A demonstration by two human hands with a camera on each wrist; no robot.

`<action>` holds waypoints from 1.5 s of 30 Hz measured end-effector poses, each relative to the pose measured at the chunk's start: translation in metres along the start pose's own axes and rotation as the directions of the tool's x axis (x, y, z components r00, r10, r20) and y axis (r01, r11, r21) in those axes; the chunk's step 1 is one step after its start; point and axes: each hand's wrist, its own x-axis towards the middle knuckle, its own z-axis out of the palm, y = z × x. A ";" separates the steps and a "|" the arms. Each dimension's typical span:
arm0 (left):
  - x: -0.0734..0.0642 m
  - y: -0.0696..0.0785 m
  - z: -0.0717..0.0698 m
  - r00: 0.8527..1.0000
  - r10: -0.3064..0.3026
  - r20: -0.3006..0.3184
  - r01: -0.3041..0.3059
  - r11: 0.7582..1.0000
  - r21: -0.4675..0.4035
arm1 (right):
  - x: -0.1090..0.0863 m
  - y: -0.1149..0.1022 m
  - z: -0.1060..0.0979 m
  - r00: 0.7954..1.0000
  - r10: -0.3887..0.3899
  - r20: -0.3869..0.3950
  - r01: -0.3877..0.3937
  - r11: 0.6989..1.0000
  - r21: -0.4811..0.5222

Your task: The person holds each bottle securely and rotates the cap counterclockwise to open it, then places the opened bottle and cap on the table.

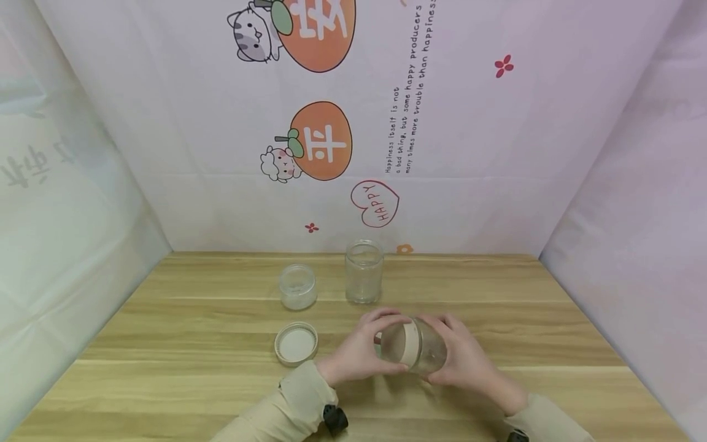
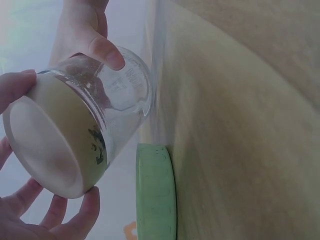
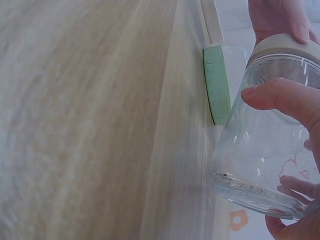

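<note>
Both hands hold a clear glass jar (image 1: 433,351) tilted sideways over the wooden table, its beige lid (image 2: 75,130) on the mouth and pointing left. My left hand (image 1: 361,348) grips the lid, fingertips and thumb spread around its rim. Around the glass body curls my right hand (image 1: 469,359), thumb on the near side in the right wrist view. Dark printed marks show on the lid's side in the left wrist view. Just beyond the jar, a green lid (image 2: 156,192) lies on the table; the left hand and jar mostly hide it in the head view.
Left of the hands, a second beige lid (image 1: 296,344) lies with its hollow side up. Behind it stands a short open glass jar (image 1: 298,288), and a taller open jar (image 1: 364,276) is to its right. A printed cloth wall (image 1: 469,202) borders the table's back edge.
</note>
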 end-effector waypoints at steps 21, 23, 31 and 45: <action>0.000 -0.003 0.005 0.986 -0.150 -0.075 0.150 0.989 -0.015 | -0.001 -0.001 0.001 1.000 -0.001 0.001 0.001 1.000 -0.015; 0.001 -0.002 0.005 0.983 -0.165 -0.084 0.164 0.986 -0.015 | -0.001 0.000 0.001 1.000 -0.003 -0.003 0.003 1.000 -0.018; 0.005 0.003 0.007 0.963 -0.241 -0.124 0.240 0.970 -0.025 | 0.000 -0.001 0.000 1.000 0.001 -0.007 -0.001 1.000 -0.023; 0.008 0.004 0.010 0.953 -0.264 -0.146 0.263 0.964 -0.029 | -0.001 -0.002 -0.001 1.000 0.016 -0.001 -0.016 1.000 -0.012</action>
